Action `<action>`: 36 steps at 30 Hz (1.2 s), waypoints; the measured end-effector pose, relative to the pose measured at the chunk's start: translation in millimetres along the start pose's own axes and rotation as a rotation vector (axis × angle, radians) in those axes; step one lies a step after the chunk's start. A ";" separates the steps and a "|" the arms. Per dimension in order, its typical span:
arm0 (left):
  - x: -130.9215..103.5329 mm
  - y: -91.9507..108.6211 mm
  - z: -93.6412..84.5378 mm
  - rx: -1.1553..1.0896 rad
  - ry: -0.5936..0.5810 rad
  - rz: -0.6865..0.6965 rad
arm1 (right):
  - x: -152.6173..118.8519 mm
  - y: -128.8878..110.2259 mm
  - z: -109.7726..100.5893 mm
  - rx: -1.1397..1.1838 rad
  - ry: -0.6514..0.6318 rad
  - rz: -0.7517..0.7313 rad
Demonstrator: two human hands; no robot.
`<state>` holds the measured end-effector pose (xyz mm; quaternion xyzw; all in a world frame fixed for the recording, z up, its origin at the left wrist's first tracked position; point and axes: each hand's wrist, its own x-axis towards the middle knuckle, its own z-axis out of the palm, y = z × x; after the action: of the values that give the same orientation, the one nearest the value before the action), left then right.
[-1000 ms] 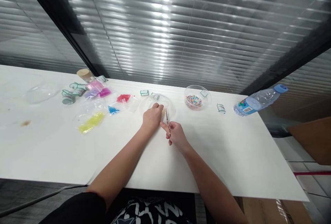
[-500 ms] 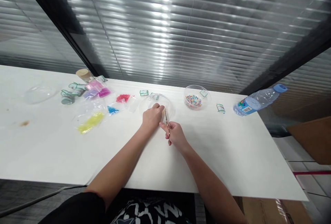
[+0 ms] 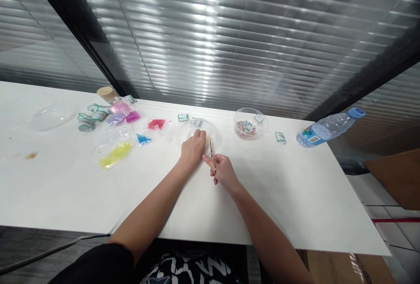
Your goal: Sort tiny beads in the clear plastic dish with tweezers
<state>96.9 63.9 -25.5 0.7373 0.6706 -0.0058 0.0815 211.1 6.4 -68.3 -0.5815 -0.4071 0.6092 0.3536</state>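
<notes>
My right hand (image 3: 223, 171) is closed round the handles of a pair of small scissors (image 3: 212, 152), blades pointing away from me over the near right rim of a clear plastic bowl (image 3: 215, 127). Beside the blades, my left hand (image 3: 194, 148) reaches into the bowl with its fingers curled together. Whatever those fingers hold is hidden from view. A small tan piece (image 3: 207, 142) shows between the left fingers and the scissors; its kind is unclear. To the right stands another clear bowl (image 3: 236, 120) with multicoloured beads (image 3: 246, 128) in it.
Left lie bags of yellow (image 3: 115, 155), blue (image 3: 143, 139), red (image 3: 156, 124) and pink (image 3: 120, 108) beads. Behind them stands a wood-topped jar (image 3: 106, 93). Small green-labelled packets (image 3: 280, 137) are scattered about. A water bottle (image 3: 324, 128) leans at the right; a clear lid (image 3: 49, 117) lies far left.
My left hand has shifted slightly left, away from the scissors, so a little more of the blades shows. My right hand and the scissors stay nearly in place.
</notes>
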 end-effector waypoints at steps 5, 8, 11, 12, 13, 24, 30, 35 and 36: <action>-3.1 1.1 -4.5 0.026 0.016 0.008 | -0.7 -1.1 0.1 -0.005 0.006 0.001; -3.3 0.4 -3.1 0.032 0.035 0.021 | -0.9 -1.7 -0.1 -0.013 0.006 0.004; -2.8 0.1 -0.8 0.033 0.051 0.028 | -1.0 -1.9 -0.3 -0.016 0.005 -0.001; -2.7 0.3 -0.4 0.033 0.055 0.027 | -1.0 -1.9 -0.4 -0.017 0.004 -0.002; -2.8 0.5 -0.3 0.032 0.060 0.027 | -1.1 -2.0 -0.5 -0.017 0.005 -0.002; -1.2 -4.0 5.1 0.009 0.093 0.099 | -0.3 -0.3 -0.7 -0.003 -0.005 -0.009; 0.6 -7.0 8.1 0.021 0.073 0.142 | -0.4 -1.2 0.1 -0.020 0.008 -0.002; 0.6 -5.4 6.5 0.036 0.056 0.136 | -0.6 -2.2 0.0 -0.008 0.002 0.005; 0.7 -5.1 6.9 0.034 0.057 0.135 | -0.4 -1.9 0.0 -0.009 0.002 0.004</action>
<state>92.6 64.2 -32.9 0.7819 0.6213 0.0092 0.0502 211.0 6.8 -66.4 -0.5846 -0.4083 0.6074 0.3502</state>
